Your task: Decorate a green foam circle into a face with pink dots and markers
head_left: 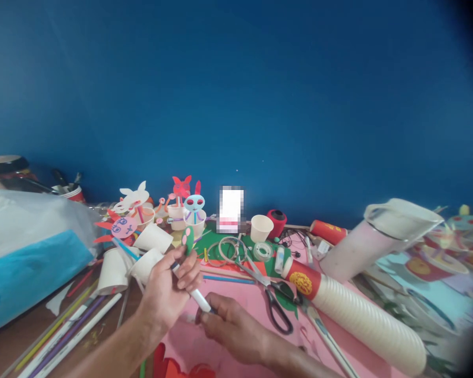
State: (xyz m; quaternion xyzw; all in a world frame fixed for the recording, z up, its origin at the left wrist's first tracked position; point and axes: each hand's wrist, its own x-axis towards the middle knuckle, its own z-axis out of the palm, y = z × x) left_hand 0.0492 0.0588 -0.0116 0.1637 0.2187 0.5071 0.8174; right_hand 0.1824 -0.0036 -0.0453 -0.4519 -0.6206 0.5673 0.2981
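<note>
A white marker (200, 300) with dark ends slants between my two hands. My left hand (169, 291) is closed around its upper part, and a green paper piece with pink spots (188, 240) sticks up from the same fingers. My right hand (236, 328) pinches the marker's lower end, whose tip is hidden by the fingers. Beneath the hands lies a pink paper sheet (240, 294). Left of my left hand are paper cups (113, 270), one tipped over. Scissors with black handles (278, 310) rest right of my right hand.
Paper figures in cups (195, 207) stand at the back left. A long cup stack (370, 320) and a white pitcher (358, 247) occupy the right. Tape (263, 251) lies mid-table. Pens (79, 336) and a plastic bag (35, 252) are at left. A blue wall (236, 105) rises behind.
</note>
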